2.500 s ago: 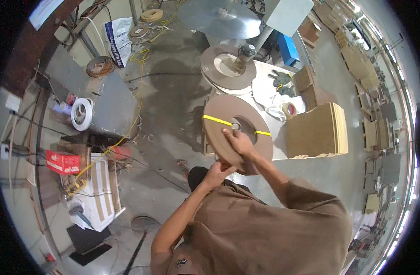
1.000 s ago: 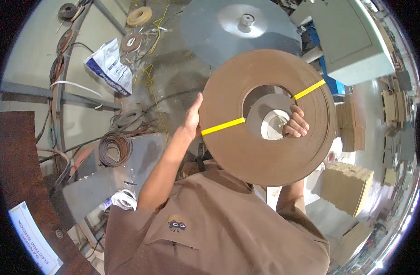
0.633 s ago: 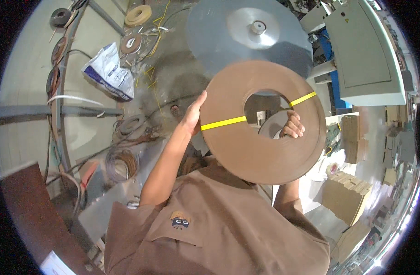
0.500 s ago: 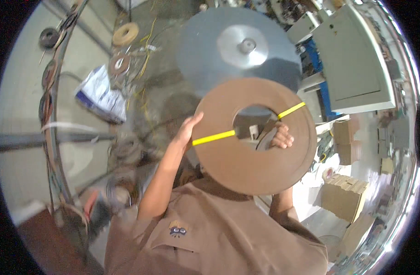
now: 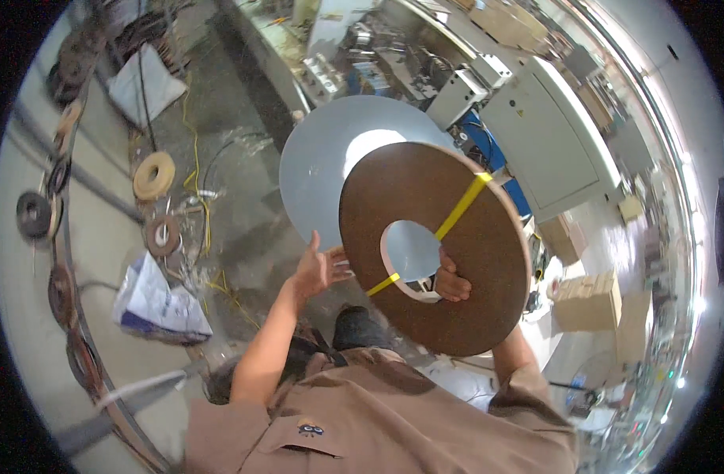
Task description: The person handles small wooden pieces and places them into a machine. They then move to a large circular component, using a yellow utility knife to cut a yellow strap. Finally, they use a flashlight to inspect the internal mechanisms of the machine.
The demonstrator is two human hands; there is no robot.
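Note:
A large, flat roll of brown edge-banding tape (image 5: 401, 186) is held up tilted in front of my chest. Two yellow straps (image 5: 463, 205) cross its band on opposite sides of the hole. My right hand (image 5: 452, 280) grips it, with fingers coming through the centre hole and the forearm behind the roll. At the roll's left edge is my left hand (image 5: 318, 271), fingers spread; whether the fingertips touch the rim I cannot tell. Beyond the roll lies a wide grey round disc (image 5: 314, 166), partly covered by it.
A white machine cabinet (image 5: 544, 138) stands at right, with machine parts (image 5: 378, 59) at the far side. On the floor at left lie smaller rolls (image 5: 154, 175), a white sack (image 5: 160, 304) and a yellow cord (image 5: 194, 150). Cardboard stacks (image 5: 587, 302) are at right.
The roll has tilted, its right side turning more edge-on. My left hand has come off its face and opened beside the rim. The view has shifted, showing more of the far machinery.

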